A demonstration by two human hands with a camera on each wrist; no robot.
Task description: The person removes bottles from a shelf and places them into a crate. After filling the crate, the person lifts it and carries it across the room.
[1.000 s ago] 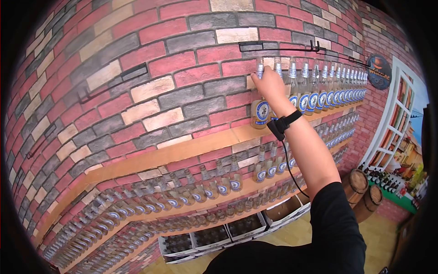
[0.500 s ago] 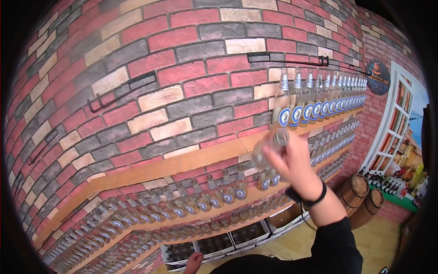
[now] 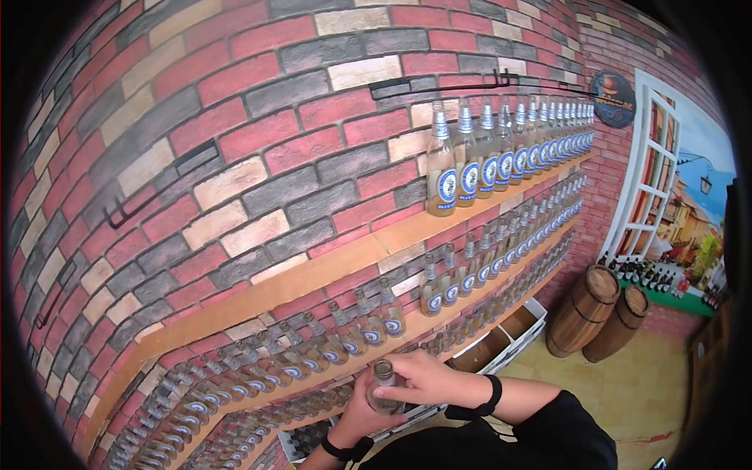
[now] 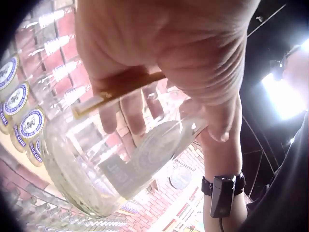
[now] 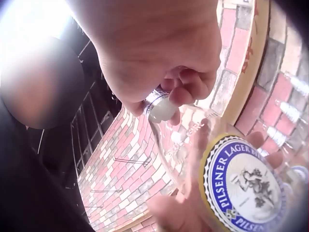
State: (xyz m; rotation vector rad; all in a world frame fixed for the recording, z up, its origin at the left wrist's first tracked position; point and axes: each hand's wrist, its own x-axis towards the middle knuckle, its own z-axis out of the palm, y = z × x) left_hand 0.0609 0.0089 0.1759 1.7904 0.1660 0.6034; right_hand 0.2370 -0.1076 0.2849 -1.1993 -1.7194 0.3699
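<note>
A clear glass bottle [image 3: 385, 398] with a silver-wrapped neck is held low in front of the shelves, its mouth towards the head camera. My left hand [image 3: 362, 415] curls round its body. From the other side, my right hand [image 3: 427, 379] grips the neck. The right wrist view shows this right hand [image 5: 159, 53] with fingers round the foil neck, above the blue-and-white round label [image 5: 248, 186]. In the left wrist view, the bottle's clear base [image 4: 79, 179] points down-left below my left hand [image 4: 164, 43]; part of its grip is hidden.
A row of labelled bottles [image 3: 468, 168] stands on the right part of the top shelf [image 3: 313, 278]. Lower shelves carry many more. Cartons [image 3: 513, 333] lie on the floor beneath, and two wooden barrels [image 3: 583, 312] stand at right. Black metal brackets [image 3: 439, 84] cross the brick wall.
My right hand has brought a bottle down from the left end of the top-shelf row. My left hand has come up from below and taken hold of its body. The head view has shifted.
</note>
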